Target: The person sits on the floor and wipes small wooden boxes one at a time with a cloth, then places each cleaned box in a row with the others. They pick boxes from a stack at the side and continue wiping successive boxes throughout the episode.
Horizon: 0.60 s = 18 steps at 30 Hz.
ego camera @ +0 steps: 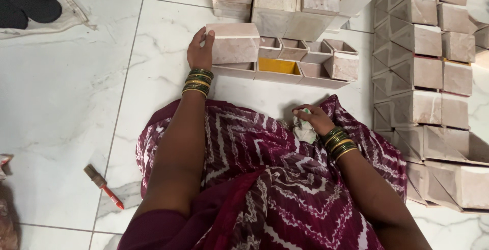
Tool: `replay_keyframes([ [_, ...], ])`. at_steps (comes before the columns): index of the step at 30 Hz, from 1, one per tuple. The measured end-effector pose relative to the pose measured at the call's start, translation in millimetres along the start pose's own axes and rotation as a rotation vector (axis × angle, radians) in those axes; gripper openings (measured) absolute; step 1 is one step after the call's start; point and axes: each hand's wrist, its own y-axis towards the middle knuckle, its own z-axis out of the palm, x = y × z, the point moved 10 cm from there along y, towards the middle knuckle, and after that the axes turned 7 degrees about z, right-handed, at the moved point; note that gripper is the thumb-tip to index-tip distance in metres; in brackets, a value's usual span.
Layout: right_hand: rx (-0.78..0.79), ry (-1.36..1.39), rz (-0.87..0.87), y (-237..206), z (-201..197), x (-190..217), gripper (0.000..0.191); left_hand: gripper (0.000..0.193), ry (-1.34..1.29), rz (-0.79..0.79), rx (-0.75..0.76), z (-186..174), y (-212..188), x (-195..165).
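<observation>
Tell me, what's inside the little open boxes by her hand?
One open box has a yellow inside. The other open boxes look bare and pinkish. The left hand grips a closed block; its inside is hidden.

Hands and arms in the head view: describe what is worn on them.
Both forearms are bare. The left hand and the right hand each have a stack of green and gold bangles at the wrist. A maroon sleeve covers the left upper arm.

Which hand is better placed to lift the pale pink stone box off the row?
Left. The left hand already grips the edge of the pale pink stone box, while the right hand rests on the lap, holding a crumpled cloth.
</observation>
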Motion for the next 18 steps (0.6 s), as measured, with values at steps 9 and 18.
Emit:
replay_keyframes([
  [9,0.025,0.015,0.006,-3.0,4.4,3.6,0.04,0.047,-0.145,0.052,-0.016,-0.8,-0.6,-2.8],
  [18,0.013,0.01,-0.003,2.4,2.6,-2.7,0.039,0.069,-0.592,0.013,0.195,19.4,2.8,-7.1],
])
